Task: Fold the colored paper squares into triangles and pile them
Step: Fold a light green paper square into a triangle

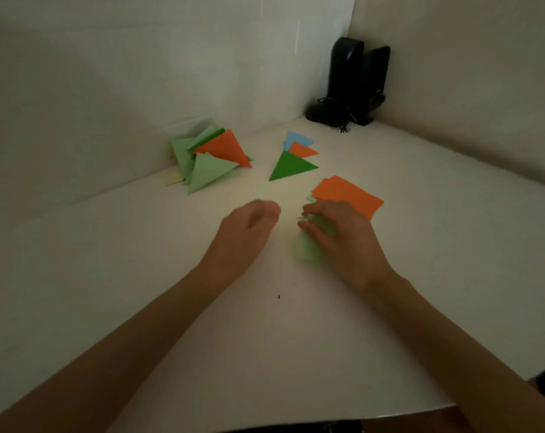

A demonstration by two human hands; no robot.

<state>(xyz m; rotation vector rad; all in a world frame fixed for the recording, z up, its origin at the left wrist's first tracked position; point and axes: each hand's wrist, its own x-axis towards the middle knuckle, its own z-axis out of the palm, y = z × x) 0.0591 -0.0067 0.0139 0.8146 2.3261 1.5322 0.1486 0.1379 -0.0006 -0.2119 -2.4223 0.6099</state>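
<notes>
Right hand (336, 235) pinches pale green paper (308, 253), fold unclear; left hand (252, 223) loosely curled, empty. Triangle pile (211, 160) and smaller triangle group (293, 165) done; orange squares (349, 193) not yet folded.

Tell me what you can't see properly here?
Head view only:
- The light green paper: the right hand holding it covers most, so folded or not is unclear.
- The orange square: hides how many sheets lie beneath it.
- The left pile of triangles: overlaps hide the count.
- The left hand: motion blur hides its grip.
</notes>
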